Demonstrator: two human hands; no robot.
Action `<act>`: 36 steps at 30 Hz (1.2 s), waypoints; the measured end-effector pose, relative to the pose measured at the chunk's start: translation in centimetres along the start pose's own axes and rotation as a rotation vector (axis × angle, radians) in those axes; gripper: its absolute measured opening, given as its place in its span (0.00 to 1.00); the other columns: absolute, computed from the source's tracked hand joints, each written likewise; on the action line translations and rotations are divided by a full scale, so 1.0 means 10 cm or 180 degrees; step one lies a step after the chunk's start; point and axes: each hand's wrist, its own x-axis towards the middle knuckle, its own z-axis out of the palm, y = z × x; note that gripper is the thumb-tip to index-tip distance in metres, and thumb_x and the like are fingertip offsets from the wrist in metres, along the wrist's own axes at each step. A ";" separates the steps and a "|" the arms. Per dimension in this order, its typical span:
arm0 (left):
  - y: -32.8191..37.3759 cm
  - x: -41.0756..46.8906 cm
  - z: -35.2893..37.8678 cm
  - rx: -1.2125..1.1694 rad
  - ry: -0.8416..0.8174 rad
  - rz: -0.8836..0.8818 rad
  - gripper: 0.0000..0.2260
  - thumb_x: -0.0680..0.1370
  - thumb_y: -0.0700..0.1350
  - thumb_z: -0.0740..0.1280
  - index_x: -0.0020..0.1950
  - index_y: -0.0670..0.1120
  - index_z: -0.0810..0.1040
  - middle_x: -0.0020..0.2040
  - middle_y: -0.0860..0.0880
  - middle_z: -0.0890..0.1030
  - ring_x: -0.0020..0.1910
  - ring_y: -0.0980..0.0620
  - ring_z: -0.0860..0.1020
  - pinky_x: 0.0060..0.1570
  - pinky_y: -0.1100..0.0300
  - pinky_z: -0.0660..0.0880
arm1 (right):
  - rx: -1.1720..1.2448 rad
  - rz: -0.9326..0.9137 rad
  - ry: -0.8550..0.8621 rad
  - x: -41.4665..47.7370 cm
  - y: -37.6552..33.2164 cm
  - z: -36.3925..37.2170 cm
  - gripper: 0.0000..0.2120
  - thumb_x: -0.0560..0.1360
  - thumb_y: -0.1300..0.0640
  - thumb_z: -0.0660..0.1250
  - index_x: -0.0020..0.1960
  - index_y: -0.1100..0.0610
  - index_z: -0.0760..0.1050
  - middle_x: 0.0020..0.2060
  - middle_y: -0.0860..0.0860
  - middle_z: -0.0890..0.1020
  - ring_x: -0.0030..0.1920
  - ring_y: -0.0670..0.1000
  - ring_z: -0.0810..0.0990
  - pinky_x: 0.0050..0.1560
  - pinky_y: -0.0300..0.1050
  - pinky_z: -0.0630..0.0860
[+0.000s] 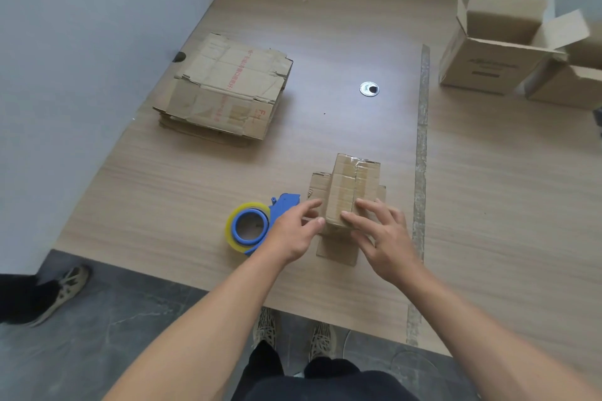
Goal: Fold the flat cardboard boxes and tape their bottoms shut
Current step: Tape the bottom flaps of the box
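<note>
Small box (353, 185) stands bottom-up at lower centre, seam taped. Right hand (382, 238) lays spread, straight fingers on its near end; left hand (293, 233) touches the near left corner, fingers loose and straight. Tape dispenser (249, 226) is just left, partly behind that hand. Upper right, an open box (498, 52), nothing visible inside. Flat boxes (224, 88) are stacked upper left.

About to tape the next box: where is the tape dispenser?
In the head view, the tape dispenser lies on the table, just left of the left hand.
</note>
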 end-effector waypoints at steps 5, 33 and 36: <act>-0.03 0.10 0.02 0.0110 0.0071 -0.0109 0.04 0.80 0.47 0.68 0.53 0.50 0.80 0.49 0.54 0.82 0.51 0.55 0.80 0.52 0.61 0.75 | -0.0071 -0.0032 -0.0019 -0.01 0.04 0.01 0.16 0.77 0.48 0.62 0.63 0.43 0.79 0.67 0.50 0.75 0.66 0.63 0.69 0.68 0.39 0.55; 0.08 0.28 -0.06 0.1185 0.0356 -0.0024 0.07 0.81 0.48 0.66 0.54 0.48 0.82 0.57 0.49 0.74 0.59 0.49 0.74 0.60 0.57 0.70 | -0.0278 -0.0069 0.0160 0.00 -0.03 0.09 0.15 0.78 0.46 0.58 0.63 0.41 0.74 0.62 0.46 0.76 0.61 0.59 0.69 0.59 0.60 0.76; 0.11 0.29 -0.06 0.1313 0.0330 -0.0116 0.09 0.81 0.49 0.65 0.56 0.48 0.82 0.61 0.49 0.74 0.63 0.48 0.72 0.64 0.54 0.69 | -0.0592 -0.0217 0.0110 0.01 -0.02 0.09 0.18 0.79 0.49 0.58 0.68 0.38 0.69 0.62 0.47 0.74 0.60 0.59 0.69 0.54 0.60 0.77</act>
